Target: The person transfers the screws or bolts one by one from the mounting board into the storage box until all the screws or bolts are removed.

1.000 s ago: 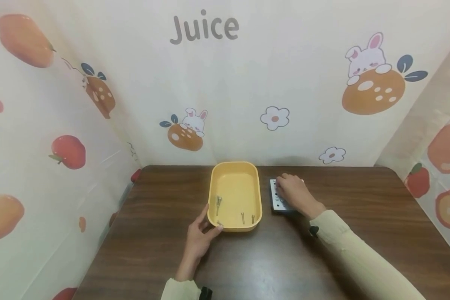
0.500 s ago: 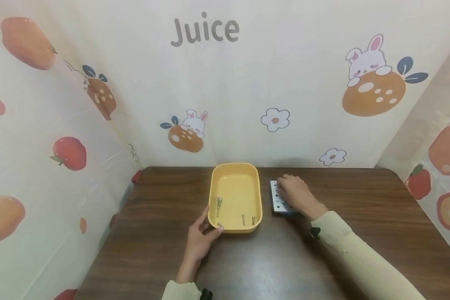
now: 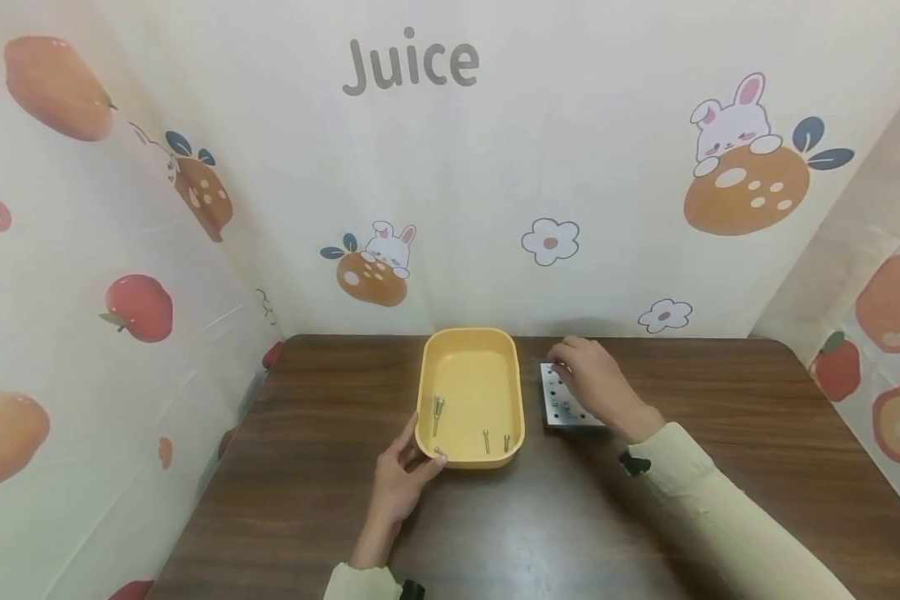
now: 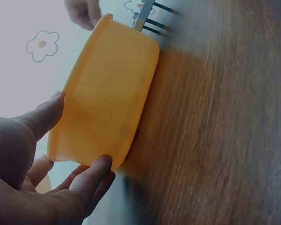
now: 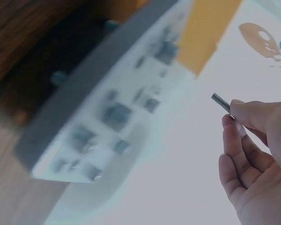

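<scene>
My left hand grips the near left corner of a yellow plastic tray, with the thumb on the rim and the fingers against the wall. Several metal screws lie on the tray's floor. To the right of the tray stands a white-topped board with round holes and a dark edge. Just over its far part, my right hand pinches a threaded screw between thumb and fingertips. In the right wrist view the screw's threaded end points away from the fingers, apart from the board.
Everything stands on a dark wood-grain table. A printed curtain rises right behind the table's far edge, with more at both sides. Dark pins stick out under the board in the left wrist view.
My right hand has lifted and shifted slightly away from the board, so more of its holes show. My left hand and the tray have stayed in place.
</scene>
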### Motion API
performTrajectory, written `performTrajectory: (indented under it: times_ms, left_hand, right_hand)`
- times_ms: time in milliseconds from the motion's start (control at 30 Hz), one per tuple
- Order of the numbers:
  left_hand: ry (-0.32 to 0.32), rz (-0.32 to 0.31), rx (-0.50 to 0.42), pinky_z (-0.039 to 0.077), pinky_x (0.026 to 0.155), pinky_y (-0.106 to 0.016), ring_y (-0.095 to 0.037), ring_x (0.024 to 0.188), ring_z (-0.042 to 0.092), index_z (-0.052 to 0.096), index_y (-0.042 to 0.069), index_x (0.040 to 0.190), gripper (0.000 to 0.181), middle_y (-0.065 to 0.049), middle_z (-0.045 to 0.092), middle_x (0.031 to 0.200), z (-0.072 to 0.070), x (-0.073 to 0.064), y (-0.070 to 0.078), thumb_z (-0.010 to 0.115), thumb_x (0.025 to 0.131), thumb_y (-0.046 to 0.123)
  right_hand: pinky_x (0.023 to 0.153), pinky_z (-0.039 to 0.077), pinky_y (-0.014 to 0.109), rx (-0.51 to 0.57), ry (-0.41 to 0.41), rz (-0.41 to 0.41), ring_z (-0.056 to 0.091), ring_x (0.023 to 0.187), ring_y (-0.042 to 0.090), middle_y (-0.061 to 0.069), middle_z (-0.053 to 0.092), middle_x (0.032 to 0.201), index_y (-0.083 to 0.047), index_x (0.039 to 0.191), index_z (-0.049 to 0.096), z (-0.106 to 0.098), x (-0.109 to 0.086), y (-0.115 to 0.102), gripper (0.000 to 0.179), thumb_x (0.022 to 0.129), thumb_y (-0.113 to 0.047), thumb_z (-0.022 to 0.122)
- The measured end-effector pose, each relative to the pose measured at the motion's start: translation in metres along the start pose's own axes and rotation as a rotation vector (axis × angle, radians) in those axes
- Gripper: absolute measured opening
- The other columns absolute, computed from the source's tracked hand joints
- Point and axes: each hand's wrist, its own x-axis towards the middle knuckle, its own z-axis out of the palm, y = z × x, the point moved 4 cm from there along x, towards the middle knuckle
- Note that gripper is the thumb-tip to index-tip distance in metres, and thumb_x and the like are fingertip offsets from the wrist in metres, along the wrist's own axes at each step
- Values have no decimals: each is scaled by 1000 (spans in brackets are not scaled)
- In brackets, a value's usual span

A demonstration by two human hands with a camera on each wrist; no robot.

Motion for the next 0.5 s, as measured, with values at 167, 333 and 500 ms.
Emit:
performTrajectory:
  times_ms: [167,333,500]
  left_hand:
    - [5,-2,6,51,111,-58,-45,138,55,45,18,162,87,-25,40,165,0,0,0,88,87,13]
    - [2,0,1,50,111,-58,-46,138,54,45,18,162,87,-25,39,165,0,0,0,87,87,14]
    - [-4,-2,-13,52,110,-55,-45,138,54,44,17,162,87,-25,39,165,-1,-1,-1,88,87,14]
  right_hand:
    - [81,60,44,47,41,-49,68,88,25,6,72,94,-2,99,77,-8,6,-17,11,91,6,77]
    - [81,60,43,57,55,-93,68,87,24,6,72,93,-5,96,77,-11,10,-31,13,90,6,78]
    - [80,59,42,42,49,-112,67,87,23,5,73,94,-5,97,77,-9,12,-39,14,88,6,80]
